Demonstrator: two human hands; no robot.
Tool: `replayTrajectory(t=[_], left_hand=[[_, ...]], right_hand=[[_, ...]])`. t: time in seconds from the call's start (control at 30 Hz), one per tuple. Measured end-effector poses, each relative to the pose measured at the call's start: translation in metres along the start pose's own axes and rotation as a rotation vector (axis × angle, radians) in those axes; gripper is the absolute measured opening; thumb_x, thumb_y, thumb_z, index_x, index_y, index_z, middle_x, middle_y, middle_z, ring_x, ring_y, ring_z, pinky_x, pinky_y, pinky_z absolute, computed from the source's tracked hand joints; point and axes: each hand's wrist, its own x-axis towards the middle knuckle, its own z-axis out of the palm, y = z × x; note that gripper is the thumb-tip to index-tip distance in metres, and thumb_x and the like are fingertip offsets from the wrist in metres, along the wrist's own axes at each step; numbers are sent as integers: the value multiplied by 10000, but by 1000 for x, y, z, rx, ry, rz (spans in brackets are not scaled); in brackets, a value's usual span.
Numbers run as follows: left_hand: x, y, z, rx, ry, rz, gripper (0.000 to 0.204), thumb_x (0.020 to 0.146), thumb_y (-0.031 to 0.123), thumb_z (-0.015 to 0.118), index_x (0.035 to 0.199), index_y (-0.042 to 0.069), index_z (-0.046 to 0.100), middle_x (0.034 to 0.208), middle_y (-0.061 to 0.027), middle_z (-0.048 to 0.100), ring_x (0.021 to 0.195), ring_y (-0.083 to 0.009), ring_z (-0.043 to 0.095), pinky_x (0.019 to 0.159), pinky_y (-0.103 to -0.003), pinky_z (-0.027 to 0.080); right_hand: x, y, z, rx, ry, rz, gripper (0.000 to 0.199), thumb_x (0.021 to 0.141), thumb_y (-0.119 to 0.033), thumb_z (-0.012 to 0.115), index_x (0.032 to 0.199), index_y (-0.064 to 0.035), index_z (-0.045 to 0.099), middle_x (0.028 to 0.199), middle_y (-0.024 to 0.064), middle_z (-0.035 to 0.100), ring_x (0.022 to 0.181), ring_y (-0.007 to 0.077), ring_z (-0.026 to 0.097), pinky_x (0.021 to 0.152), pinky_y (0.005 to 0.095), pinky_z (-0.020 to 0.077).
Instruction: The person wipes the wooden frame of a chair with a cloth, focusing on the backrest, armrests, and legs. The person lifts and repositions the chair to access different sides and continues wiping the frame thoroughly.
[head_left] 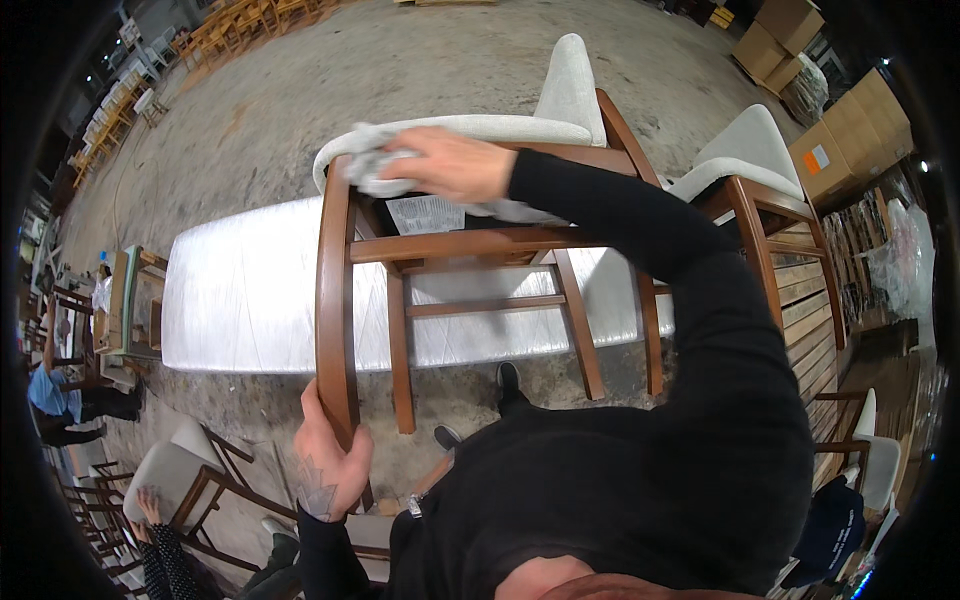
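In front of me a brown wooden chair (334, 290) with a pale upholstered seat (470, 128) lies tipped over, its legs pointing toward me. My left hand (335, 455) is wrapped round the lower end of its left leg. With my right hand (455, 165), slightly blurred, I press a crumpled grey-white cloth (375, 165) against the frame corner at the top of that leg. A printed label (426, 214) shows on the dark underside, just below the cloth. The right arm reaches across the frame.
Below the chair runs a long bench wrapped in shiny plastic film (240, 290). A second chair (745, 160) stands at right by slatted wood (805, 300) and cardboard boxes (855, 130). At lower left, another person's hand (150, 505) touches a chair (180, 465); a person in blue (55, 390) is farther off.
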Motion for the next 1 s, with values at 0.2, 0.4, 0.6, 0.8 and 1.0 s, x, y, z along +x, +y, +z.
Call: replayTrajectory(t=[0.2,0.4,0.6,0.8,1.0], left_hand=[[-1,-2,1,-39,-8,-19,677,788,67,650,1401,-3,371,1017,-291,653,959,-465,650,840,-483,506],[-2,-5,1,-42,4,19,650,796,79,646,1376,-48,382,1021,-308,652,986,-487,641,860,-495,506],[-1,-5,2,-11,22,31,652,806,121,670,1365,-63,388,1048,-334,647,1002,-500,639,872,-504,509],[0,-1,3,74,27,25,669,805,127,687,1361,-74,376,1035,-337,652,966,-502,652,848,-507,531],[6,-2,3,78,33,20,675,798,131,678,1360,-91,377,992,-353,651,947,-504,657,852,-511,528]], right_hand=[[60,-29,22,408,38,4,394,912,-98,668,1291,-66,562,1286,139,581,1189,312,568,1003,394,461],[-58,-21,-79,609,39,305,329,873,-136,640,1191,-51,646,1115,95,697,1064,202,649,962,347,504],[-65,-5,-113,-123,231,615,347,851,-250,617,1135,-53,648,945,126,715,861,320,694,793,417,543],[-69,-3,-44,-282,128,226,432,807,-259,719,1211,-162,602,1171,162,546,1100,367,538,902,465,475],[-32,-2,-17,-221,218,336,576,765,-106,760,1289,-80,522,1168,167,566,1095,361,562,982,454,461]])
